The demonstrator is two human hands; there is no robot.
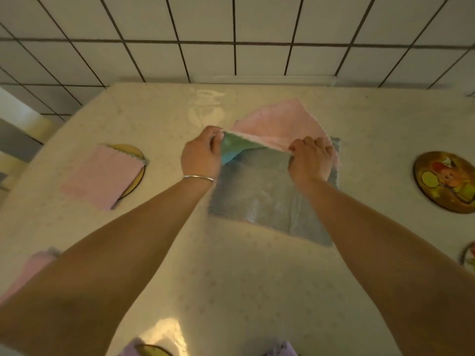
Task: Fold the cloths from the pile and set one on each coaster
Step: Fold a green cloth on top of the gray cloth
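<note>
A pile of cloths lies mid-table: a grey-blue cloth (259, 199) spread flat, with a pink cloth (280, 122) behind it. My left hand (201, 155) and my right hand (312, 160) each pinch the far edge of the grey-blue cloth, lifting it so its green underside (232, 147) shows. A folded pink cloth (101, 173) rests on a yellow coaster (133, 150) at the left. A round pictured coaster (447, 181) lies bare at the right.
Another coaster (469, 258) peeks in at the right edge. A pink folded cloth (28, 271) sits at the near left, partly behind my forearm. Purple cloths (131, 349) and a coaster (154, 352) show at the bottom edge. A tiled wall (231, 34) backs the table.
</note>
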